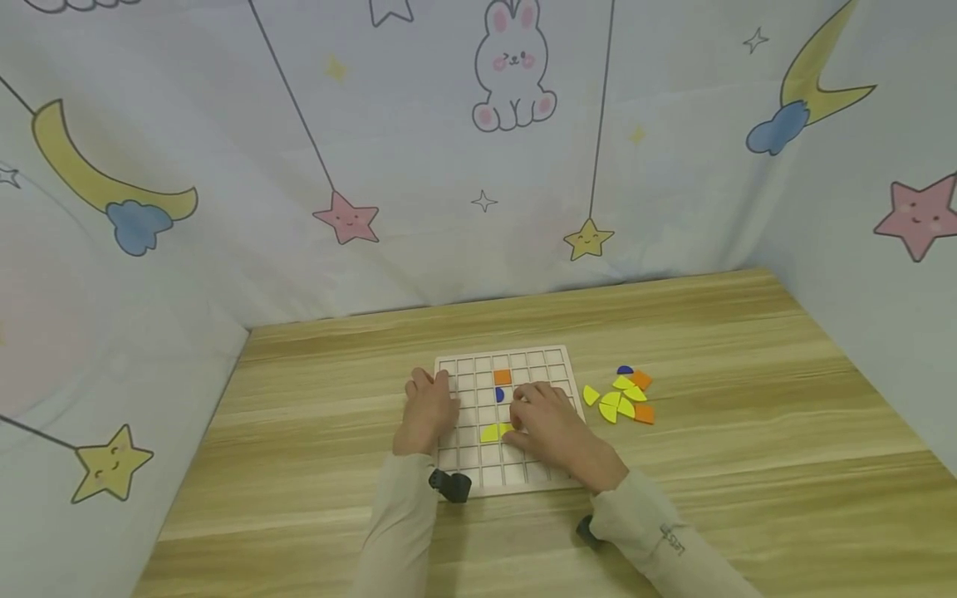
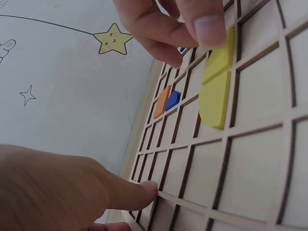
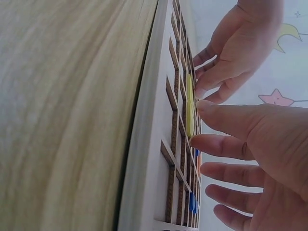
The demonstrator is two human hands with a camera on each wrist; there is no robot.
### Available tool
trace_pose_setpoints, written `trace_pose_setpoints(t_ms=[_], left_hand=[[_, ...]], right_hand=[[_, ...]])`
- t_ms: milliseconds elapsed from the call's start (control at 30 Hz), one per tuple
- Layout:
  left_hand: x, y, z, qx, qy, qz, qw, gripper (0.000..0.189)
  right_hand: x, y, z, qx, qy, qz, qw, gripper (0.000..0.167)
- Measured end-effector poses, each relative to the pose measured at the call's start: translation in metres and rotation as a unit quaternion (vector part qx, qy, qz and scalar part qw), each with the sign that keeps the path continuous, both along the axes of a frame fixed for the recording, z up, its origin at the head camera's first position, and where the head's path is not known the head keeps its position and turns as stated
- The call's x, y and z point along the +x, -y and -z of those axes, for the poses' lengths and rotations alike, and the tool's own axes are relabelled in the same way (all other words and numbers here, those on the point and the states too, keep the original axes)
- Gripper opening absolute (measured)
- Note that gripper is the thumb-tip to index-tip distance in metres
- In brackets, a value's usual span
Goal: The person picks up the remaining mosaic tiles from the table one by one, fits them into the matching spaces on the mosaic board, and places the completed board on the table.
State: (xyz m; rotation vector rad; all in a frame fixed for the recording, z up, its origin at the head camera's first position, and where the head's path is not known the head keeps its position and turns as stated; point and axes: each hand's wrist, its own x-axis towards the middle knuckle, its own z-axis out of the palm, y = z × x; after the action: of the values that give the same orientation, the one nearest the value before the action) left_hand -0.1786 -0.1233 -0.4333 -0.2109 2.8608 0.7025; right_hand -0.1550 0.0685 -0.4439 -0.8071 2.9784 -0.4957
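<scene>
A pale wooden grid board (image 1: 467,480) lies on the table. Two yellow quarter-round tiles (image 2: 214,98) sit side by side in its cells. My right hand (image 1: 549,423) is over the board, its thumb tip right at the farther yellow tile and its other fingers spread. At the board's left edge, my left hand (image 1: 431,409) rests its thumb on the rim, with the fingers outside the edge. An orange square (image 1: 503,377) and a blue half-round tile (image 1: 500,394) sit in cells near the far side. Another blue tile (image 3: 193,202) on the board is hidden by my right hand in the head view.
Right of the board lies a loose group of several yellow quarter-round tiles (image 1: 609,407), two orange squares (image 1: 644,413) and a blue half-round tile (image 1: 625,370). A printed cloth wall (image 1: 426,149) stands behind the wooden table (image 1: 299,465) and at both sides.
</scene>
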Motion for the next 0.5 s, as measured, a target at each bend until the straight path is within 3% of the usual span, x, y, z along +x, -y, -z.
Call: trace_pose_setpoints(t_ms=[267, 500], left_hand=[[0.000, 0.000, 0.001, -0.006, 0.002, 0.002, 1.0000, 0.049], [-0.001, 0.000, 0.000, -0.004, 0.002, 0.004, 1.0000, 0.050]], right_hand=[[0.000, -0.004, -0.004, -0.019, 0.001, 0.000, 0.9998, 0.021], [-0.004, -0.012, -0.008, -0.027, 0.002, 0.029, 0.9992, 0.018]])
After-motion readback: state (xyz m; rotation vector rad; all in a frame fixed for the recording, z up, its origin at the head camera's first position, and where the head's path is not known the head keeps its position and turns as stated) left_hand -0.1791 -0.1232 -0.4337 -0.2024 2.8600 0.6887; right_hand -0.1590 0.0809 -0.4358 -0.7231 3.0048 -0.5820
